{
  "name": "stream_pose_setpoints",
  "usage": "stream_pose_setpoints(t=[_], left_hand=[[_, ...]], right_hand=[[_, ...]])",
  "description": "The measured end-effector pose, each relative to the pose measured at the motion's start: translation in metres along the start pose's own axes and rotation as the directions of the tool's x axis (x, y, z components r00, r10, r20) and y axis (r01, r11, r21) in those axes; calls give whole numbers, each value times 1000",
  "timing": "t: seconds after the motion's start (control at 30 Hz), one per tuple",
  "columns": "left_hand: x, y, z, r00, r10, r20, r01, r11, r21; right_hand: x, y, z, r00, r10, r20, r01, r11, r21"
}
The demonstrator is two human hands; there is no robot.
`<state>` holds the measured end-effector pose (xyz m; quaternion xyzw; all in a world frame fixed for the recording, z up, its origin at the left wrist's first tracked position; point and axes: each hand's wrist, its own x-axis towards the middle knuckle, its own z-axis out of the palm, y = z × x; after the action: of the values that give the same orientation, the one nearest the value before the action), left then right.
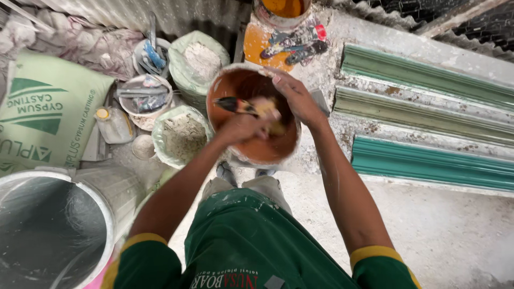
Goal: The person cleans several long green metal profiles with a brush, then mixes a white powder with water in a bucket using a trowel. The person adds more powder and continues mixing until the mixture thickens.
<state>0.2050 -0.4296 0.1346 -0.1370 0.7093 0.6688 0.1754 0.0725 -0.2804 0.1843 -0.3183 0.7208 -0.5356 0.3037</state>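
From the head camera, looking straight down, we see our two bare hands meeting over a round orange plastic bowl (251, 120), crusted white on the rim, sitting at about twelve o'clock from our body on the dusty concrete floor (444, 235). Our left hand (241, 127) has its fingers clamped around a brush with a dark red-and-black handle (235, 105), whose handle pokes out toward ten o'clock; the working end seems buried in a pale yellowish lump (267, 109) inside the bowl. Our right hand (297, 99) lies over the bowl's far rim at one o'clock, fingers curled together on the edge, seemingly to steady the bowl against the brush strokes.

At nine o'clock of the bowl stand two open sacks of white powder (184, 136), close enough to scoop from, and beyond them small tubs full of tools (144, 99). A green printed bag (43, 112) leans at the far left, and a large grey bucket lined with plastic film (51, 230) sits at seven o'clock. At three o'clock, long green moulded cornice strips (428, 160) lie side by side, well apart from the bowl.
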Motion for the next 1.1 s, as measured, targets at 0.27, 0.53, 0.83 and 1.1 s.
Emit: stream_pose_setpoints(t=[0.27, 0.53, 0.83, 1.1], left_hand=[[-21, -36, -27, 960, 62, -274, 138, 744, 653], [-9, -7, 14, 998, 64, 27, -61, 993, -99], [-34, -24, -52, 888, 298, -349, 21, 733, 680], [12, -21, 26, 969, 217, 116, -154, 904, -399]], right_hand=[[-17, 0, 3, 991, -125, 38, 125, 992, 6], [8, 2, 14, 998, -29, -48, 27, 998, -49], [-1, 11, 11, 994, -90, -68, 96, 991, 92], [-1, 19, 3, 978, 98, -183, -42, 958, 285]])
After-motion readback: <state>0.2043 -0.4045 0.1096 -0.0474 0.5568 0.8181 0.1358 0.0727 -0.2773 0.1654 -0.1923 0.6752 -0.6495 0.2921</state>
